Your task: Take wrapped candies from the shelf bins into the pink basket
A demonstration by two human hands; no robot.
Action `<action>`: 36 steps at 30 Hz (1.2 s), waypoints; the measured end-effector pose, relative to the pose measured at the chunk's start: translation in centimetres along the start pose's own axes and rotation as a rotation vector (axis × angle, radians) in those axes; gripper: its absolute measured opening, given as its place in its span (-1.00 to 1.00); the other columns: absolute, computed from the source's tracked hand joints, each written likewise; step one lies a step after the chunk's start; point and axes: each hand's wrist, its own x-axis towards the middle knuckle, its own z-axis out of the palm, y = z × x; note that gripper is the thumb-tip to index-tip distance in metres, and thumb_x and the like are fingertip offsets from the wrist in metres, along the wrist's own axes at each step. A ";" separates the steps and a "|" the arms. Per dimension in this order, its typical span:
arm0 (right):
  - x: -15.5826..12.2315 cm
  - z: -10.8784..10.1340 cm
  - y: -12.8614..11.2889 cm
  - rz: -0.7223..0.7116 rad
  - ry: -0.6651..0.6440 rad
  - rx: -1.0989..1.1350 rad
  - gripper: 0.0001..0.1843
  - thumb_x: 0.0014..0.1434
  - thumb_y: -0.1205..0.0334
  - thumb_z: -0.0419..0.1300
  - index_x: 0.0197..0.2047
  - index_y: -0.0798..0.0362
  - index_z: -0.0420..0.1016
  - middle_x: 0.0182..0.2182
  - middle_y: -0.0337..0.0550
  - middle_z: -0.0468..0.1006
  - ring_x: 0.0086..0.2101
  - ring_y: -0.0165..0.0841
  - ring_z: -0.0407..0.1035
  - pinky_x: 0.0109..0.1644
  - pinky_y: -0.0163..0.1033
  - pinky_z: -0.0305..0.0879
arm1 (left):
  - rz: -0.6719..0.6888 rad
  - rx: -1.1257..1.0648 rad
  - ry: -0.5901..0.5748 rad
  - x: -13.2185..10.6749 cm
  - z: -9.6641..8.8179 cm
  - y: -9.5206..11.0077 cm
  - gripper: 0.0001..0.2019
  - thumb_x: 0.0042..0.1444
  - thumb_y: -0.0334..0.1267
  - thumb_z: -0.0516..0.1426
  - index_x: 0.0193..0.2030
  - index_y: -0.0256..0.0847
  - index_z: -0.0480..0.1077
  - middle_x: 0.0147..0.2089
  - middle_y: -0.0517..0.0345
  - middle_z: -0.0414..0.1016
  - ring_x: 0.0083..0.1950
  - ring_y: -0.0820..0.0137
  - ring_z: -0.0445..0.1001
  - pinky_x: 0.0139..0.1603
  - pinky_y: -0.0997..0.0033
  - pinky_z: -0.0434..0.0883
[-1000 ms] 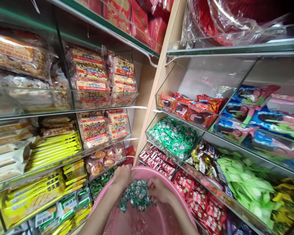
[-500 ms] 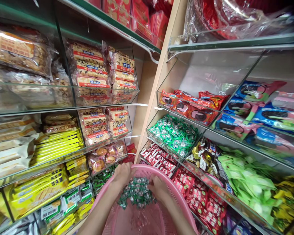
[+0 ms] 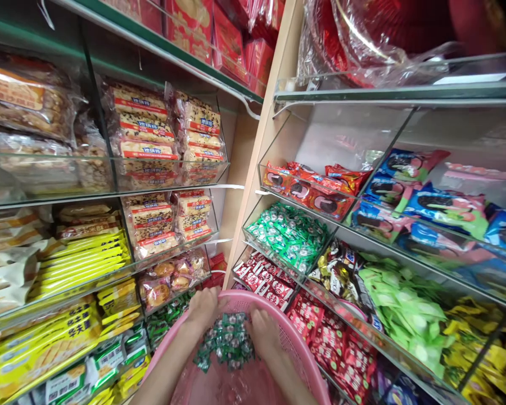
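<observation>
Both my hands reach down into a pink plastic basket (image 3: pixel 297 337) in front of me. My left hand (image 3: pixel 204 310) is closed, with its knuckles by the far rim; what its fingers hold is hidden. Opposite it, my right hand (image 3: pixel 262 332) has curled fingers at the right edge of a heap of green-wrapped candies (image 3: pixel 226 340). Whether it grips anything there I cannot make out. The candies lie between the two hands, towards the far side of the basket. Shiny clear plastic seems to show below them.
More green-wrapped candies (image 3: pixel 289 233) fill a glass bin on the right-hand shelves. Below it are red-and-white packets (image 3: pixel 265 279). Yellow packets (image 3: pixel 46 343) and wrapped pastries (image 3: pixel 147 126) stock the left-hand shelves. A wooden upright (image 3: pixel 253 163) separates the shelving, and glass shelf fronts border the basket.
The view has shifted slightly, so the shelves and the basket sit further left and a little lower. Both hands keep about the same places around the candies.
</observation>
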 end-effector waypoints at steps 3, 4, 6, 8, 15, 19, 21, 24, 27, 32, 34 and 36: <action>-0.5 -3.5 -1.3 -0.008 0.073 -0.032 -0.66 0.23 0.25 -0.05 0.05 0.06 0.30 -0.11 0.00 0.48 -0.06 -0.19 0.33 -0.07 -0.23 0.17 | -0.003 -0.020 0.017 0.3 0.1 -0.2 -0.55 0.18 0.06 -0.15 -0.13 -0.19 0.39 -0.19 -0.10 0.52 -0.10 0.16 0.48 -0.15 0.27 0.34; -0.6 -5.3 -1.8 -0.021 0.109 -0.030 -0.70 0.24 0.22 -0.06 -0.01 0.05 0.33 -0.15 -0.02 0.50 -0.11 -0.21 0.36 -0.12 -0.25 0.18 | -0.003 -0.026 0.027 0.3 0.1 -0.3 -0.54 0.19 0.07 -0.16 -0.14 -0.19 0.39 -0.19 -0.09 0.52 -0.10 0.16 0.48 -0.15 0.27 0.34; -0.7 -9.4 -2.5 -0.065 0.186 -0.012 -0.73 0.26 0.16 -0.09 -0.10 0.01 0.36 -0.24 -0.09 0.53 -0.26 -0.28 0.42 -0.26 -0.29 0.17 | -0.004 -0.043 0.049 0.4 0.1 -0.5 -0.55 0.18 0.07 -0.16 -0.17 -0.18 0.40 -0.20 -0.08 0.52 -0.11 0.16 0.48 -0.15 0.28 0.33; -0.3 -13.5 -2.8 -0.128 0.294 -0.011 -0.76 0.27 0.19 -0.10 -0.16 0.00 0.36 -0.28 -0.15 0.53 -0.30 -0.34 0.42 -0.28 -0.33 0.14 | -0.014 -0.053 0.055 0.3 0.1 -0.7 -0.56 0.18 0.06 -0.14 -0.18 -0.19 0.40 -0.20 -0.07 0.52 -0.11 0.15 0.48 -0.15 0.29 0.33; 5.3 -19.4 -0.4 -0.032 0.317 -0.292 -0.78 0.11 0.34 0.08 -0.13 0.08 0.37 -0.18 -0.02 0.49 -0.14 -0.25 0.37 -0.23 -0.30 0.15 | -0.031 -0.047 0.053 0.3 -0.3 -1.4 -0.57 0.20 0.02 -0.16 -0.16 -0.20 0.39 -0.17 -0.10 0.51 -0.07 0.18 0.46 -0.10 0.26 0.33; 7.5 -18.9 0.1 0.007 0.263 -0.330 -0.67 0.03 0.33 0.18 -0.09 0.10 0.34 -0.09 0.02 0.45 -0.08 -0.23 0.33 -0.19 -0.28 0.17 | -0.060 -0.065 0.055 0.4 -0.1 -1.7 -0.59 0.18 0.02 -0.13 -0.12 -0.19 0.39 -0.15 -0.10 0.50 -0.06 0.19 0.46 -0.09 0.28 0.33; 7.7 -18.9 0.2 0.011 0.259 -0.340 -0.66 0.04 0.33 0.17 -0.07 0.11 0.32 -0.12 0.03 0.47 -0.07 -0.21 0.33 -0.19 -0.26 0.17 | -0.063 -0.064 0.060 0.5 0.1 -1.9 -0.59 0.18 0.02 -0.12 -0.12 -0.19 0.39 -0.16 -0.09 0.51 -0.06 0.17 0.45 -0.09 0.26 0.33; 7.6 -19.2 0.2 0.000 0.284 -0.371 -0.64 0.05 0.34 0.13 -0.04 0.12 0.29 -0.17 0.04 0.49 -0.09 -0.19 0.33 -0.20 -0.24 0.17 | -0.067 -0.061 0.061 0.7 0.2 -2.2 -0.59 0.19 0.02 -0.13 -0.12 -0.19 0.39 -0.16 -0.09 0.51 -0.06 0.15 0.45 -0.09 0.23 0.33; 7.5 -19.5 0.3 -0.022 0.347 -0.402 -0.65 0.08 0.39 0.07 -0.03 0.12 0.29 -0.18 0.03 0.49 -0.10 -0.20 0.34 -0.21 -0.25 0.16 | -0.066 -0.062 0.062 0.7 0.2 -2.3 -0.58 0.19 0.02 -0.14 -0.11 -0.19 0.38 -0.15 -0.10 0.50 -0.06 0.14 0.46 -0.09 0.23 0.33; 7.7 -19.1 0.8 -0.038 0.338 -0.415 -0.68 0.09 0.42 0.03 -0.06 0.09 0.34 -0.17 0.00 0.49 -0.14 -0.23 0.36 -0.24 -0.27 0.16 | -0.071 -0.072 0.061 0.6 -0.4 -1.9 -0.55 0.19 0.05 -0.16 -0.15 -0.18 0.40 -0.17 -0.13 0.50 -0.09 0.11 0.47 -0.14 0.21 0.35; 7.7 -19.0 0.9 -0.040 0.323 -0.408 -0.66 0.08 0.42 0.04 -0.04 0.08 0.33 -0.17 -0.01 0.49 -0.14 -0.23 0.36 -0.23 -0.27 0.16 | -0.073 -0.066 0.067 0.6 -0.6 -1.8 -0.56 0.18 0.05 -0.15 -0.12 -0.18 0.40 -0.16 -0.13 0.50 -0.08 0.11 0.46 -0.13 0.20 0.35; 7.4 -19.3 0.9 -0.048 0.333 -0.399 -0.65 0.09 0.41 0.04 -0.02 0.08 0.32 -0.18 -0.02 0.49 -0.15 -0.24 0.35 -0.22 -0.26 0.16 | -0.076 -0.070 0.065 0.6 -0.7 -1.7 -0.56 0.18 0.06 -0.14 -0.11 -0.17 0.39 -0.16 -0.12 0.51 -0.08 0.12 0.46 -0.12 0.21 0.35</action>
